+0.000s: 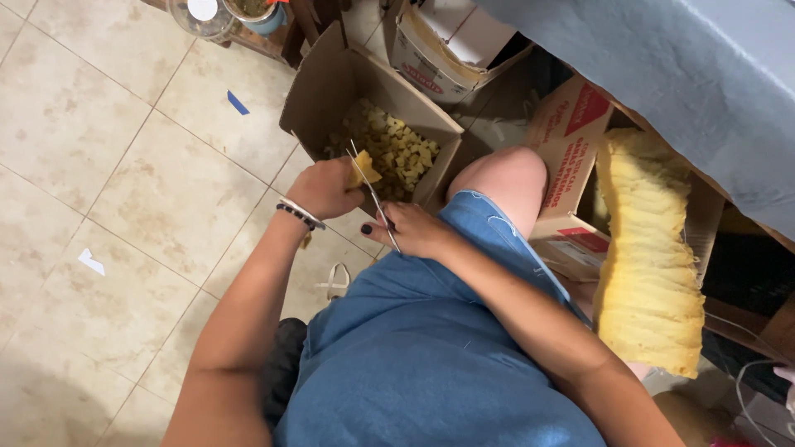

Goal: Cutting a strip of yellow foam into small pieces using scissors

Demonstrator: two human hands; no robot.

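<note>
A big yellow foam slab (650,265) leans at the right. Left of it, an open cardboard box (331,83) on the tiled floor (124,165) holds small foam cubes (397,149). Over the box, the left hand (325,189) has its fingers closed around a foam piece (364,168). The right hand (411,230) grips scissors (374,197), blades at that piece.

open brown carton (331,87) on the tiled floor, holding small yellow cubes (397,149); | white carton with red label (439,50) behind it, flaps open; | brown carton with red-and-white label (571,157) at right, beside the knee, holding a tall yellow foam slab (650,257)
</note>
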